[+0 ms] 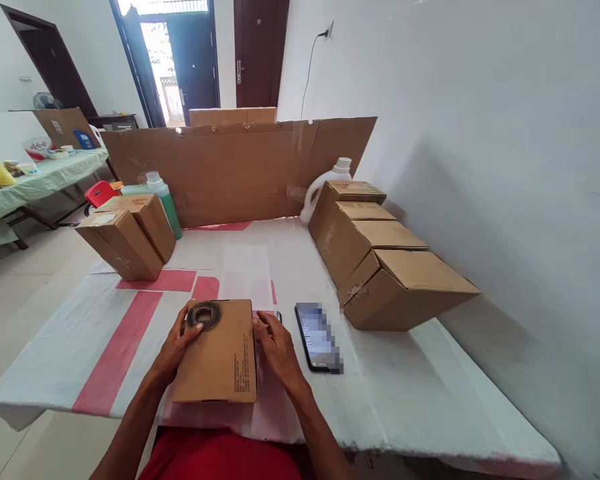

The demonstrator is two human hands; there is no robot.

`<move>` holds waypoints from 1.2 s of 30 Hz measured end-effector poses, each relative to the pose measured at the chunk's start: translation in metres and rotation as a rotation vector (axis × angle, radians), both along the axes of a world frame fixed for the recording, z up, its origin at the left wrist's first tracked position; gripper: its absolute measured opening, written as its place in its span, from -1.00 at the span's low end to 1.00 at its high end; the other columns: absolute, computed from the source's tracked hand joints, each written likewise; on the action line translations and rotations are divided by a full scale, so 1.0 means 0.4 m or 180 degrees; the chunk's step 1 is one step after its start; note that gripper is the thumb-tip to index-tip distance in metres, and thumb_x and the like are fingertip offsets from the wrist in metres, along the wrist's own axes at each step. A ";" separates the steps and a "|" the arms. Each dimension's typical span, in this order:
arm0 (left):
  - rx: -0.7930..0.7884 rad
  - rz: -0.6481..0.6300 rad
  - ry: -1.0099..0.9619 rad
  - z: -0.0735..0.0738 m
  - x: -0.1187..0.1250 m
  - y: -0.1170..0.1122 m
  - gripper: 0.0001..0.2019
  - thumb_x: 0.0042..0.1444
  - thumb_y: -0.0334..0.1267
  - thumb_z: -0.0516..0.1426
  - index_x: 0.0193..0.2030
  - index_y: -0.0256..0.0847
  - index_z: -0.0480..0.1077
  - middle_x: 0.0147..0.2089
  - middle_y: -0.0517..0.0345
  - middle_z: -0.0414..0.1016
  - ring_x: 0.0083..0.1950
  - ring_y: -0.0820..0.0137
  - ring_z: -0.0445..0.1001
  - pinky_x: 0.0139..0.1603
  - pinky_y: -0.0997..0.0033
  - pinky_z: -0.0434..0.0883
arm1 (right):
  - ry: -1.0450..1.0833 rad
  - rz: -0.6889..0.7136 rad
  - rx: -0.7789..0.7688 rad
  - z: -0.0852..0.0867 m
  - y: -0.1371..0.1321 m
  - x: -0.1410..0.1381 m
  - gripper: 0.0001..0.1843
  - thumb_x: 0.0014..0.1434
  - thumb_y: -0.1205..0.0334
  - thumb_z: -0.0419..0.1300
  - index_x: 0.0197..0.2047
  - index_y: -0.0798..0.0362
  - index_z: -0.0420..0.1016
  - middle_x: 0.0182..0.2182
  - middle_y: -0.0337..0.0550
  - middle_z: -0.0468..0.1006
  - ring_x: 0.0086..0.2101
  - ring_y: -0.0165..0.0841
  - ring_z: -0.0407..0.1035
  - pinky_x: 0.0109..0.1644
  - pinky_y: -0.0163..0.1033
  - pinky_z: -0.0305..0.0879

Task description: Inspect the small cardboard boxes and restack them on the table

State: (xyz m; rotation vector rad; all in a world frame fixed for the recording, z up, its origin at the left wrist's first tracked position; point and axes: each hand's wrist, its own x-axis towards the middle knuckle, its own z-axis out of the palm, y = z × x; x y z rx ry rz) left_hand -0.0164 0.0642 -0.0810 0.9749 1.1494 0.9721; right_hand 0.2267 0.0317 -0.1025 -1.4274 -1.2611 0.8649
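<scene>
A flat brown cardboard box point(220, 367) with small dark print lies at the table's front edge. On its upper left corner rests a dark roll of tape point(205, 315). My left hand point(173, 347) grips the box's left side, its thumb pressed on the lower rim of the roll. At the right edge of the box, my right hand point(277, 347) is closed, fingers bent and fingertips against the cardboard. Just beyond its knuckles shows the end of a small dark-and-light object point(279, 317), too little visible to name. The undersides of both hands are hidden.
A phone point(319, 339) lies right of my right hand. Several cardboard boxes point(380, 267) line the right side, near a white jug point(325, 187). Two boxes point(130, 237) and a green bottle point(167, 207) stand left. A cardboard panel point(240, 173) closes off the back.
</scene>
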 end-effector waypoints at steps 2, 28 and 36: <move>-0.0076 0.0134 -0.0055 -0.009 0.004 -0.001 -0.10 0.03 0.00 0.35 0.48 0.00 0.11 0.35 -0.02 0.43 0.16 0.07 0.59 0.01 0.20 0.59 | -0.0416 -0.0254 -0.0119 -0.007 -0.043 0.017 -0.61 0.30 -0.17 0.14 -0.23 -0.02 0.52 -0.19 0.00 0.64 -0.22 -0.14 0.51 -0.10 -0.11 0.34; 0.0812 -0.0203 -0.0784 -0.110 0.064 -0.070 -0.06 0.06 -0.01 0.36 0.52 0.00 0.03 0.37 -0.09 0.35 0.37 -0.06 0.35 0.32 0.01 0.36 | 0.1402 0.0125 0.0157 0.106 -0.043 -0.068 -0.72 0.23 -0.04 0.33 -0.20 0.00 0.52 -0.41 -0.23 0.65 -0.39 -0.32 0.54 -0.21 -0.21 0.46; 0.0883 -0.0193 -0.0687 -0.108 0.065 -0.073 -0.03 0.03 -0.01 0.39 0.52 -0.04 0.04 0.35 -0.13 0.36 0.38 -0.05 0.33 0.38 -0.03 0.28 | 0.0661 0.0366 0.0012 0.088 -0.046 -0.129 -0.72 0.27 -0.05 0.28 -0.21 0.02 0.55 -0.44 -0.25 0.62 -0.48 -0.37 0.46 -0.30 -0.27 0.39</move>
